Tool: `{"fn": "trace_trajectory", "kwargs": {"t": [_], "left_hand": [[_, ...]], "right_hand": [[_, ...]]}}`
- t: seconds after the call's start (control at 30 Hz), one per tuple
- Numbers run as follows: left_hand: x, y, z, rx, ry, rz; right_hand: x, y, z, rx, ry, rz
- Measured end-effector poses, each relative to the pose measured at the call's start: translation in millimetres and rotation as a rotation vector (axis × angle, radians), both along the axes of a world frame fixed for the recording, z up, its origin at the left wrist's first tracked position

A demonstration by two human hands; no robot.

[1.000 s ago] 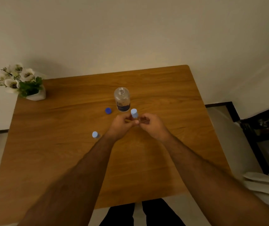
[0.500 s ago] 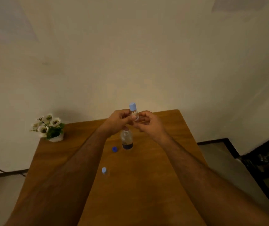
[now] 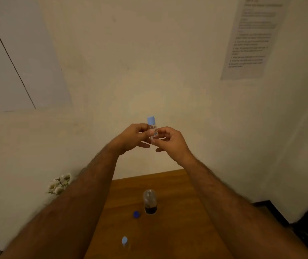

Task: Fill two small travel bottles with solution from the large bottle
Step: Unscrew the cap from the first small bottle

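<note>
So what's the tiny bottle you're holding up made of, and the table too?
The small bottle held in both hands looks like clear plastic or glass, hard to say which: you can see the wall through it. Its light blue cap looks like matte plastic. The table looks like wood or wood veneer, brown with grain lines and a soft sheen.

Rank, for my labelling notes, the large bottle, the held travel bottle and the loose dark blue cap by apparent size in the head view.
1. Large bottle
2. Held travel bottle, though it sits nearer the camera
3. Dark blue cap
</note>
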State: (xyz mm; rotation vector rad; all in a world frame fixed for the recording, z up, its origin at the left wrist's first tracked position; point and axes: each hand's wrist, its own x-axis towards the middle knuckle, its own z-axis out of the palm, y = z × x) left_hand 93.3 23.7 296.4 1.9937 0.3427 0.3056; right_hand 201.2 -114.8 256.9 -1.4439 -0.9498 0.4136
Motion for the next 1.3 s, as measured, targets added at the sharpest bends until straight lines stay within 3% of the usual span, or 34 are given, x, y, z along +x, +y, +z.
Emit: {"fn": "trace_trajectory", "kwargs": {"t": [0.43, 0.73, 0.93, 1.3], "left_hand": [[1, 16, 129, 0.283, -0.146, 0.06], [-4, 18, 215, 0.267, -0.303, 0.079], [5, 11, 229, 0.328, -0.224, 0.006], [10, 9, 230, 0.319, -0.272, 0.032]], "right_hand": [[9, 24, 111, 0.178, -0.077, -0.015], [16, 29, 154, 0.187, -0.085, -0.014], [11, 30, 159, 0.221, -0.069, -0.021], [5, 28, 166, 0.258, -0.116, -0.021]]}}
